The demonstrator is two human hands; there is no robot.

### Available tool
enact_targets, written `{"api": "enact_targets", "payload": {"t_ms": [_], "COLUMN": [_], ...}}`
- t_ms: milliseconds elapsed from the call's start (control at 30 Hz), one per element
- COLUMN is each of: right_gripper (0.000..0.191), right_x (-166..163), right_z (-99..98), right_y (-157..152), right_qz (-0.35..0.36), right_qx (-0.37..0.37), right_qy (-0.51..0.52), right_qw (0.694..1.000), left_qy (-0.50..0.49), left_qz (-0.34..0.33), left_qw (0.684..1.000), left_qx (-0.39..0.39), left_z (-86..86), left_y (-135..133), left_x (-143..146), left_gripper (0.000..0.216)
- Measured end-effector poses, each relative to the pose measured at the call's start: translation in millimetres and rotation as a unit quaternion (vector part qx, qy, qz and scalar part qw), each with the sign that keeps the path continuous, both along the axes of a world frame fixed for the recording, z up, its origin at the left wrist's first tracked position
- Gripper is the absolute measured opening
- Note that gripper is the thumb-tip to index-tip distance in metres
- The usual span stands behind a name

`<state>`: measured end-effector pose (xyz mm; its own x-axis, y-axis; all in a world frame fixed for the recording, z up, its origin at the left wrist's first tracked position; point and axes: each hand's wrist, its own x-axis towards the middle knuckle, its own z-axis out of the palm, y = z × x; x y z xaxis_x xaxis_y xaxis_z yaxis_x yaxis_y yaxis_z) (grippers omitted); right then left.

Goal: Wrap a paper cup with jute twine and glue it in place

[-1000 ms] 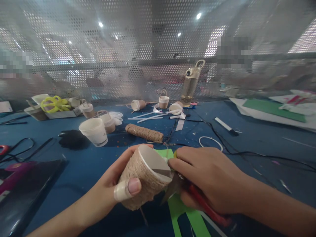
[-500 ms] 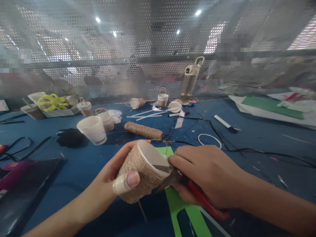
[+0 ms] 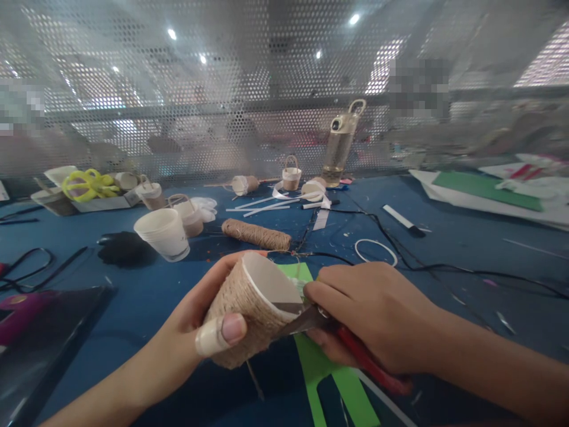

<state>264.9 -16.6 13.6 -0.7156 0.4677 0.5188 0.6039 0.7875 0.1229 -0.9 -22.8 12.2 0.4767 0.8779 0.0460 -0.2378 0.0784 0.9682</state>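
Observation:
My left hand (image 3: 195, 323) is wrapped round a paper cup (image 3: 249, 314) covered in twine, its mouth tilted to the right; a bandage circles the thumb. A loose strand of twine hangs beneath the cup. In my right hand (image 3: 368, 311) are red-handled scissors (image 3: 367, 362). One blade lies inside the cup's rim and the other along its outside wall. A cut-out green paper sheet (image 3: 306, 356) lies on the table under both hands. Just beyond the cup is a roll of brown twine (image 3: 255, 234).
Stacked white paper cups (image 3: 162, 234), small twine baskets (image 3: 291, 177) and white strips (image 3: 267, 206) stand or lie farther back. A water bottle (image 3: 340, 148) stands by the perforated screen. Black cables (image 3: 427, 270) cross the right side. A purple tool (image 3: 22, 314) lies left.
The scissor blades have closed a little on the cup's rim. The cup has shifted slightly left, along with a small shift of the whole view.

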Motion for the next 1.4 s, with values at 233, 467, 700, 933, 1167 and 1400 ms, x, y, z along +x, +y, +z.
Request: {"api": "enact_targets", "payload": {"t_ms": [233,467,700,933,1167,1400], "right_gripper": [0.035,0.027,0.026,0.035,0.034,0.033], "right_x": [-1,-5,-6,-7,-9,-10], "right_z": [13.1,5.4,6.0,5.3,2.2,6.4], "right_y": [-4,-3,-6,-6,-8,-8], "right_qz": [0.007,-0.009,-0.025,-0.013,-0.014,-0.009], "right_qx": [-0.040,-0.012,-0.004,0.015,0.024,0.006], "right_qy": [-0.019,0.000,-0.022,-0.011,0.004,0.012], "right_qw": [0.999,1.000,0.999,1.000,1.000,1.000], "left_qy": [0.016,0.025,0.043,0.048,0.063,0.066], "left_qz": [-0.014,-0.027,-0.026,-0.019,-0.003,0.029], "left_qw": [1.000,0.998,0.997,0.994,0.990,0.985], "left_qx": [0.006,0.043,0.057,0.100,0.124,0.154], "left_z": [-8.7,-26.6,-26.3,-24.9,-21.2,-24.5], "left_y": [5,13,15,12,12,13], "left_x": [-7,-16,-15,-14,-13,-11], "left_gripper": [0.061,0.061,0.060,0.056,0.055,0.055]}}
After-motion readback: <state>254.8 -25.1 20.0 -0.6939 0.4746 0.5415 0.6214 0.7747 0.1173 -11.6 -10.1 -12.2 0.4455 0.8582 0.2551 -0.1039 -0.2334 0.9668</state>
